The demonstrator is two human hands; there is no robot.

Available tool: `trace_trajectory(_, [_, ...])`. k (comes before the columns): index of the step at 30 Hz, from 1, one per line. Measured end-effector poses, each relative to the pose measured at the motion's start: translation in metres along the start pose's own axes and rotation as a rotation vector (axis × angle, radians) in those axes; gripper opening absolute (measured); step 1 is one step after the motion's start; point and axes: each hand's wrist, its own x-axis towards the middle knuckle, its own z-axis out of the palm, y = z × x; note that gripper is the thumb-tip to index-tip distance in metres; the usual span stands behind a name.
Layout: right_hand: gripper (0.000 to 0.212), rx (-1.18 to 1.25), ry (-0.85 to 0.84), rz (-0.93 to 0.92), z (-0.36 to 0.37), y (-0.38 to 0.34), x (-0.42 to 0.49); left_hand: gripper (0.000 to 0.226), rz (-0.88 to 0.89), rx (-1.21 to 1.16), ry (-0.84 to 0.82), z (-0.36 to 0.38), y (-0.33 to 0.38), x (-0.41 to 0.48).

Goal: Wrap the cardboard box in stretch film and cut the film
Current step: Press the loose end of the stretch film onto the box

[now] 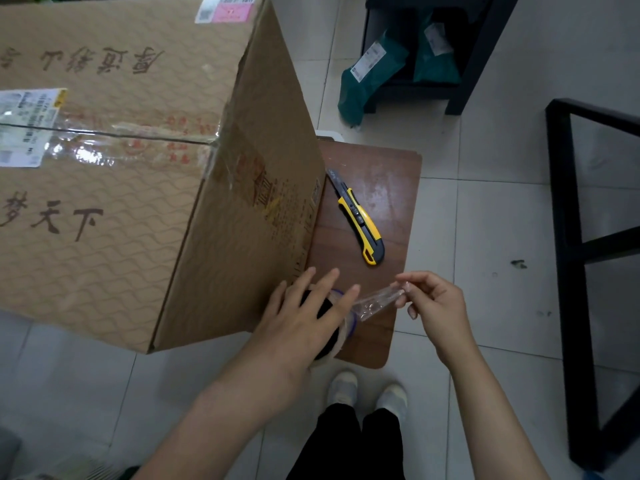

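A big brown cardboard box (pixel 138 168) with printed characters and taped seams fills the upper left and rests on a small brown table (pixel 377 188). At the table's near corner stands a roll of stretch film (pixel 341 332), mostly hidden under my left hand (pixel 304 320), which lies flat on top of it with fingers spread. My right hand (pixel 433 303) pinches the loose end of the clear film (pixel 375 303), pulled out a short way to the right of the roll. A yellow and black utility knife (pixel 362 225) lies on the table beside the box.
The floor is pale tile. A black metal frame (pixel 568 244) stands at the right. A dark shelf (pixel 460 74) at the top right holds green mail bags (pixel 367 77). My white shoes (pixel 367 393) show below the table's edge.
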Motion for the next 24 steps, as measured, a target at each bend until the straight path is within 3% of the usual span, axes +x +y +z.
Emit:
trace_trajectory(3, [0.020, 0.009, 0.065, -0.006, 0.004, 0.001, 0.004, 0.107, -0.074, 0.008, 0.062, 0.004, 0.001, -0.003])
trace_trajectory(8, [0.022, 0.046, 0.153, -0.070, 0.008, -0.006, 0.012, 0.108, -0.398, -0.180, 0.212, 0.007, 0.013, -0.011])
trace_trajectory(12, [0.019, 0.072, 0.179, -0.108, 0.007, -0.016, 0.021, 0.103, -0.478, -0.159, 0.185, 0.004, 0.026, -0.012])
trace_trajectory(16, [0.025, 0.004, 0.099, -0.135, 0.006, -0.025, 0.024, 0.114, -0.346, -0.127, 0.052, -0.001, 0.018, -0.009])
trace_trajectory(18, [0.033, -0.082, 0.032, -0.163, 0.003, -0.027, 0.024, 0.118, -0.180, -0.037, 0.078, -0.003, 0.011, -0.008])
trace_trajectory(20, [0.036, -0.158, -0.025, -0.192, 0.001, -0.029, 0.022, 0.108, -0.071, -0.008, 0.120, -0.003, 0.007, -0.006])
trace_trajectory(22, [0.028, -0.159, -0.058, -0.194, 0.001, -0.033, 0.021, 0.099, -0.072, -0.039, 0.114, 0.000, 0.006, -0.004])
trace_trajectory(24, [0.023, -0.132, -0.064, -0.182, 0.005, -0.035, 0.023, 0.108, -0.157, -0.068, 0.107, 0.004, 0.007, -0.005])
